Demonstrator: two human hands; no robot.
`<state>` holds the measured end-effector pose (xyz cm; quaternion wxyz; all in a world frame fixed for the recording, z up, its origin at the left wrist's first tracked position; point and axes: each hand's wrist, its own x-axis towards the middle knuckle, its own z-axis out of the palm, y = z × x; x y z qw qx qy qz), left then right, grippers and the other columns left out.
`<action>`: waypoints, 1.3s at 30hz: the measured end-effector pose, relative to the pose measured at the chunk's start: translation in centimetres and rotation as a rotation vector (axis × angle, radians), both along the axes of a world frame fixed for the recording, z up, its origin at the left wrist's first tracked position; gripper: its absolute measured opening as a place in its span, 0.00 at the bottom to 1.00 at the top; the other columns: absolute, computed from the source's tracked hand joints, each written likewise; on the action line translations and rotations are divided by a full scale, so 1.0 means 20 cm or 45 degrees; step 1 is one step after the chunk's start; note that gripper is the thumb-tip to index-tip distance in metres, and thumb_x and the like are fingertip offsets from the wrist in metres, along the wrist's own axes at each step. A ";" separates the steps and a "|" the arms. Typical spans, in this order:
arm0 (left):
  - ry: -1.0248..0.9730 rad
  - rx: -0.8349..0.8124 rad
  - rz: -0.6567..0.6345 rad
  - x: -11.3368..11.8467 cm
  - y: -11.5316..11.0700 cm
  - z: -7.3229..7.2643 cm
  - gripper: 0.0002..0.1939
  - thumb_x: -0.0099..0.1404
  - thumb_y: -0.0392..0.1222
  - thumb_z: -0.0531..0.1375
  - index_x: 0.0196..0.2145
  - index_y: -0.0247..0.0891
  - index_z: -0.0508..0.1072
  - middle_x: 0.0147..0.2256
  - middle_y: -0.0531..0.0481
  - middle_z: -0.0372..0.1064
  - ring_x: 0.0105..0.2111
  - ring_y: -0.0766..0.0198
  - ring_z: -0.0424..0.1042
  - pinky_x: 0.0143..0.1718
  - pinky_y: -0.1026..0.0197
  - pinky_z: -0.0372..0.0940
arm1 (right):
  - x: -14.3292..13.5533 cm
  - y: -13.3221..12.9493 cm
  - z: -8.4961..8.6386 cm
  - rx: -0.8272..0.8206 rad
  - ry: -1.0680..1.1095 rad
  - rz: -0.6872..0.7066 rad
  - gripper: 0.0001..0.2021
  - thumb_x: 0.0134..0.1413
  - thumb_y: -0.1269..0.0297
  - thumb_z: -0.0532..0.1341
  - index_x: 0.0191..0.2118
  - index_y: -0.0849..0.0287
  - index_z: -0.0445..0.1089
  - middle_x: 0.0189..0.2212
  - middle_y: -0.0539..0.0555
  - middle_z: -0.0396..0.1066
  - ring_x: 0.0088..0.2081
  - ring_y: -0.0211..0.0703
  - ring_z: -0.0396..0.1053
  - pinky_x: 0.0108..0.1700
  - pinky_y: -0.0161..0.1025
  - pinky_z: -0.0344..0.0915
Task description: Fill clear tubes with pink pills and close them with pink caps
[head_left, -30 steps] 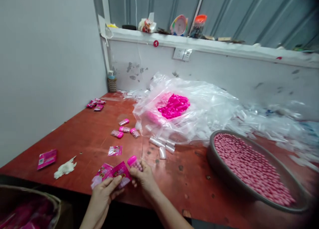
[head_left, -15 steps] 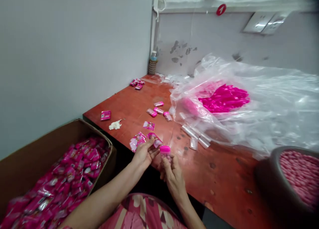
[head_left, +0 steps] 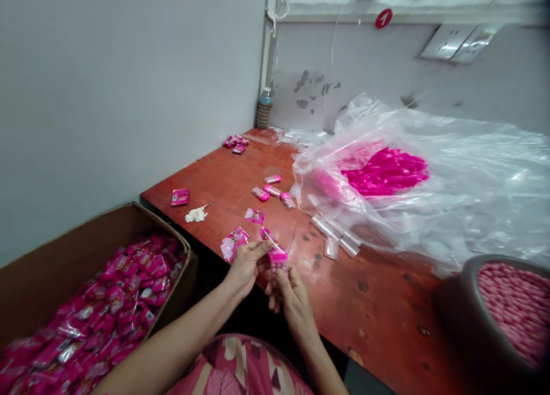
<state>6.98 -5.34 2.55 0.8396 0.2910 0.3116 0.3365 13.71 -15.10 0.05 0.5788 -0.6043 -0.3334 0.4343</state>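
My left hand (head_left: pixel 246 267) pinches a printed pink wrapper sleeve (head_left: pixel 270 239) between thumb and fingers. Below it, my right hand (head_left: pixel 297 300) grips a small clear candy container (head_left: pixel 279 259) with a bright pink cap and pink candies inside. The sleeve's lower end meets the container's cap; whether it goes around the cap I cannot tell. Beside my left hand lies a pile of flat wrapper sleeves (head_left: pixel 234 241), with a single sleeve (head_left: pixel 255 216) just beyond. Several filled containers (head_left: pixel 272 190) rest farther back on the red table (head_left: pixel 339 295).
At left, a cardboard box (head_left: pixel 189 263) holds many wrapped pink packs. A plastic bag (head_left: pixel 468 194) with pink caps (head_left: pixel 391 169) covers the right side, clear empty tubes (head_left: pixel 329 229) before it. A dark bowl (head_left: pixel 455 303) of pink candies stands at right. White crumpled scrap (head_left: pixel 196 214) lies left.
The wrapper sleeve in my left hand has come down onto the container's cap and now stands in line with it. Both hands have drawn closer together. The camera has shifted slightly.
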 end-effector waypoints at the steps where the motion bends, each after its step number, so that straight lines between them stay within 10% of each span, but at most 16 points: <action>1: -0.003 0.030 -0.017 0.00 0.00 0.00 0.12 0.46 0.41 0.65 0.27 0.29 0.72 0.23 0.49 0.70 0.22 0.68 0.69 0.26 0.67 0.66 | 0.00 0.00 -0.01 0.000 -0.031 -0.019 0.13 0.55 0.52 0.49 0.34 0.58 0.56 0.20 0.46 0.63 0.14 0.29 0.58 0.14 0.26 0.53; 11: 0.131 0.147 -0.296 0.00 -0.02 -0.03 0.13 0.49 0.45 0.63 0.25 0.30 0.68 0.15 0.52 0.65 0.11 0.69 0.64 0.14 0.67 0.58 | 0.02 0.00 -0.06 0.020 -0.231 -0.161 0.12 0.52 0.53 0.53 0.33 0.58 0.59 0.19 0.46 0.61 0.16 0.31 0.58 0.16 0.28 0.54; 18: 0.129 0.199 -0.473 -0.03 -0.01 -0.03 0.14 0.51 0.46 0.61 0.22 0.29 0.68 0.14 0.49 0.66 0.10 0.66 0.64 0.11 0.66 0.59 | 0.00 0.02 -0.02 0.011 0.159 0.032 0.14 0.55 0.50 0.46 0.30 0.56 0.54 0.16 0.43 0.61 0.11 0.29 0.54 0.11 0.26 0.49; 23: 0.186 0.191 -0.284 -0.03 -0.02 -0.05 0.13 0.49 0.44 0.63 0.24 0.29 0.70 0.17 0.48 0.68 0.13 0.66 0.66 0.13 0.67 0.60 | 0.00 0.03 -0.01 -0.006 -0.228 -0.194 0.12 0.51 0.53 0.54 0.28 0.57 0.57 0.16 0.44 0.58 0.14 0.29 0.55 0.15 0.27 0.52; 32: 0.002 0.041 -0.455 -0.06 -0.04 -0.07 0.13 0.52 0.45 0.60 0.21 0.30 0.68 0.14 0.52 0.64 0.11 0.65 0.64 0.12 0.64 0.61 | -0.02 0.05 -0.03 0.016 0.306 0.030 0.15 0.53 0.50 0.50 0.28 0.58 0.55 0.13 0.42 0.57 0.10 0.27 0.52 0.11 0.25 0.48; 39: 0.059 -0.025 -0.119 -0.11 0.00 -0.07 0.11 0.47 0.40 0.65 0.23 0.28 0.71 0.19 0.50 0.66 0.17 0.71 0.64 0.19 0.68 0.60 | -0.01 0.03 -0.02 0.076 0.480 0.007 0.13 0.52 0.57 0.56 0.40 0.58 0.60 0.29 0.52 0.68 0.25 0.35 0.67 0.25 0.32 0.65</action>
